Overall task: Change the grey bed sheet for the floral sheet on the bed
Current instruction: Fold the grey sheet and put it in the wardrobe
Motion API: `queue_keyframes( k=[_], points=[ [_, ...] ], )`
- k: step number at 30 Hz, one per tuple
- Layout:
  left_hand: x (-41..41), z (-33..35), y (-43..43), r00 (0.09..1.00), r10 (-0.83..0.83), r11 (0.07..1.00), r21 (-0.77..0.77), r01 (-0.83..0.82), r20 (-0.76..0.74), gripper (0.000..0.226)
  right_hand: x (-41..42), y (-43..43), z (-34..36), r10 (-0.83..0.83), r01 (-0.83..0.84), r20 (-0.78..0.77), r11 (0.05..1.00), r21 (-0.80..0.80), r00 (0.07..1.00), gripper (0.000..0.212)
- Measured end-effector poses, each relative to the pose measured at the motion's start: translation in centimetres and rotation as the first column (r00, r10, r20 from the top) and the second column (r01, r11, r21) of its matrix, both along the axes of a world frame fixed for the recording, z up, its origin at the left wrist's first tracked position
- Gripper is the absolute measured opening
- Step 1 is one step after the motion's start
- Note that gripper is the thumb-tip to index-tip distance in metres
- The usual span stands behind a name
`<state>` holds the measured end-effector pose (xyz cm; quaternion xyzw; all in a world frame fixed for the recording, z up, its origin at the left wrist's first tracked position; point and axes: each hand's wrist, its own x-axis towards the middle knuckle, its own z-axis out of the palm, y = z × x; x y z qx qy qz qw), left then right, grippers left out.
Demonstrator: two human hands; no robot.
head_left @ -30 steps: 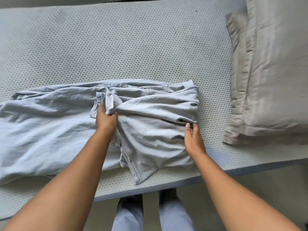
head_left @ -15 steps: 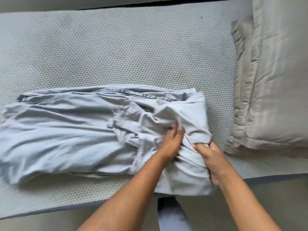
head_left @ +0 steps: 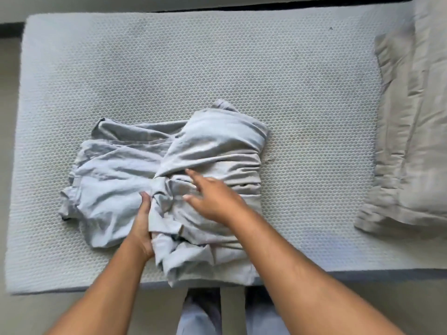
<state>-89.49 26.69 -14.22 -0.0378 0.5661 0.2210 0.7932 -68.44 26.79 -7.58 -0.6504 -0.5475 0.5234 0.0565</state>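
Grey crumpled bed sheet is grasped mid-fold by left hand fingers; right hand fingers are spread loose over it

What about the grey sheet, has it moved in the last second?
Yes. The grey sheet has been gathered in: its long left end is drawn rightward toward the pillow, into a heap on the mattress by the front edge.

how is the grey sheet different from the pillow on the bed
The grey sheet is pale blue-grey; the pillow is beige. The sheet is crumpled in a heap at the near edge of the mattress; the pillow lies flat at its right end. Both lie on the bare mattress.
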Motion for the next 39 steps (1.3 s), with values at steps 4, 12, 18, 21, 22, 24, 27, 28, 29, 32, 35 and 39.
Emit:
queue_keyframes(
  k=[4,12,18,21,22,24,27,28,29,32,35,39],
  points=[
    [1.6,4.5,0.3,0.968,-0.223,0.954,0.178,0.242,-0.119,0.037,1.1,-2.4,-4.2,-0.348,0.327,0.322,0.938,0.12,0.881,0.063],
    [-1.1,4.3,7.7,0.924,-0.235,0.868,0.363,0.339,-0.301,0.031,0.5,-9.3,-6.0,-0.44,0.466,0.329,0.885,0.0,0.836,0.094],
    [-3.6,1.6,6.0,0.003,-0.255,0.602,-0.156,0.783,-0.967,0.044,-0.7,-9.9,-7.8,-0.474,0.506,0.428,0.862,0.046,0.769,0.084],
    [0.0,2.1,0.9,-0.058,0.129,0.09,-0.046,0.995,-0.99,0.052,-0.2,-10.5,-8.3,-0.47,0.462,0.459,0.876,0.139,0.754,0.033],
    [1.1,1.7,-0.7,0.009,0.116,-0.116,-0.005,0.993,-0.993,0.061,0.1,-11.1,-8.4,-0.442,0.415,0.465,0.894,0.166,0.767,0.016],
    [2.3,0.4,-3.1,-0.054,0.014,-0.384,-0.055,0.922,-0.998,0.082,0.5,-13.2,-8.5,-0.363,0.313,0.506,0.932,0.185,0.782,0.01],
    [2.1,-1.0,-5.0,-0.2,-0.013,-0.541,-0.162,0.825,-0.98,0.076,0.4,-16.9,-8.3,-0.139,0.1,0.566,0.99,0.099,0.813,0.009],
    [1.6,-1.0,-5.5,-0.2,0.027,-0.576,-0.178,0.798,-0.98,0.061,0.2,-17.7,-8.0,-0.048,0.039,0.541,0.999,0.027,0.84,0.005],
    [1.1,-0.9,-6.1,-0.179,0.072,-0.61,-0.185,0.771,-0.981,0.044,0.2,-18.2,-7.7,0.035,-0.007,0.481,0.998,-0.061,0.876,0.005],
    [-1.0,-0.9,-7.6,-0.177,0.113,-0.659,-0.207,0.723,-0.978,0.024,1.1,-17.2,-7.1,0.223,-0.138,0.267,0.943,-0.303,0.937,0.009],
    [-1.8,-0.3,-9.0,-0.228,0.064,-0.623,-0.217,0.752,-0.972,0.029,3.2,-14.0,-6.3,0.012,0.067,0.309,0.968,-0.242,0.951,0.026],
    [0.6,1.8,-11.2,-0.408,-0.117,-0.513,-0.296,0.805,-0.906,0.031,6.8,-6.7,-6.5,-0.52,0.546,0.28,0.838,-0.015,0.807,0.033]
  ],
)
